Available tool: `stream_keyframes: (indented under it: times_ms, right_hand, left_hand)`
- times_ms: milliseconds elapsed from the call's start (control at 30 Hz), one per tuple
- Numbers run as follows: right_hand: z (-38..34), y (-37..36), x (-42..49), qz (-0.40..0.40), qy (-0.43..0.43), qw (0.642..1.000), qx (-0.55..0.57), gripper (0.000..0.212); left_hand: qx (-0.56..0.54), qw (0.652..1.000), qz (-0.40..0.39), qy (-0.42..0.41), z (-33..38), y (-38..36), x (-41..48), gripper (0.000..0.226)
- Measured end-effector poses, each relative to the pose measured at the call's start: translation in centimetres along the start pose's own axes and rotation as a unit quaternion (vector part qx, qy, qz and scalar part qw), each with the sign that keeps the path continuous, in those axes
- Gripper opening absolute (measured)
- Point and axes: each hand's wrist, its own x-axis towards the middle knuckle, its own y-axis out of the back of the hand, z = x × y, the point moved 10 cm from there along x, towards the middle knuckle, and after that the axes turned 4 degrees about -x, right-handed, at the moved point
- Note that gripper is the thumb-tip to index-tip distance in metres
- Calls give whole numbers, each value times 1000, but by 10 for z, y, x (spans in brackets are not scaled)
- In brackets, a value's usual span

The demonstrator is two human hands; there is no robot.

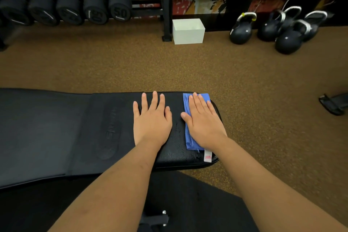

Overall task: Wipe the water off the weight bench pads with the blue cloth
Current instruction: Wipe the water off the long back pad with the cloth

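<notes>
Closest to me, my 2 bare forearms reach forward over the near edge of the bench, with a bit of its black metal frame [156, 219] showing below between them.

My left grip [151, 120] lies flat on the black seat pad [116, 118], palm down, fingers straight and slightly spread, holding nothing. My right grip [204, 122] is just beside it, apart from it, also spread flat with the fingers straight and close together. It presses down on the folded blue cloth [189, 142] rather than closing around it.

That cloth sits on the seat pad near its right end. One strip shows along the thumb side of my right grip and a corner shows past the fingertips at the pad's far edge. A white tag [207, 156] hangs from its near corner, by my wrist.

Water droplets [177, 132] glisten on the pad between my 2 grips and along the near edge below the cloth. To the left, the longer back pad [37, 128] adjoins the seat pad.

Beyond the bench is brown speckled floor [188, 69]. Farther off, a white box [188, 31] stands beside a black rack post [166, 5], with kettlebells [242, 30] grouped to the right. A row of black dumbbells [71, 3] rests at far left, the right-hand one marked 50.
</notes>
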Motion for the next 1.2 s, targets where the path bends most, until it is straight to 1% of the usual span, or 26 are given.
stream_keyframes:
  times_ms: [133,333,433,500,533,600,633,667,700,767,800,833,900,967,1033,1100,1200]
  right_hand:
    - [-2,1,-16,0,12,1000,-8,69]
    - [11,2,39,-7,-9,1000,-18,69]
    - [11,0,34,-10,-27,1000,-8,71]
    - [8,-3,7,-10,-35,999,-5,72]
    - [6,-3,-9,-4,-33,999,-5,73]
    - [4,-2,-29,2,-31,999,-11,72]
    - [6,-2,-27,3,-33,999,-12,71]
    - [10,-1,-19,6,-38,999,-11,70]
    - [15,1,-8,10,-49,999,-10,70]
    - [27,4,19,7,-77,997,-4,70]
    - [31,3,27,1,-86,996,-2,71]
    - [32,2,29,-2,-90,996,-1,72]
    - [30,1,12,2,-94,996,3,75]
    - [27,-1,-20,11,-101,995,12,76]
    - [31,-2,-39,11,-123,992,29,76]
    - [39,-2,-29,9,-151,987,47,76]
    - [55,4,15,18,-219,972,78,77]
  left_hand:
    - [-1,1000,2,0,0,1,0,60]
    - [-14,1000,-6,0,2,0,3,59]
    - [-39,999,-19,-1,-2,2,5,58]
    - [-104,994,-31,-3,-3,4,1,55]
    - [-161,986,-35,-1,-5,8,0,53]
    - [-308,950,-43,37,-21,23,-4,47]
    - [-350,934,-35,57,-37,31,-6,45]
    - [-344,937,-24,62,-53,40,-7,44]
    - [-296,953,-15,53,-68,45,-8,44]
    - [-157,988,-13,7,-87,45,-11,49]
    - [-109,994,-9,-19,-91,42,-11,51]
    - [-83,996,-3,-33,-93,36,-9,53]
    - [-52,998,2,-25,-94,30,-7,55]
    - [-17,1000,9,-1,-97,29,-7,57]
    - [9,1000,6,19,-103,28,-5,60]
    - [16,1000,-3,22,-104,26,-3,61]
    - [9,1000,1,15,-99,27,-1,61]
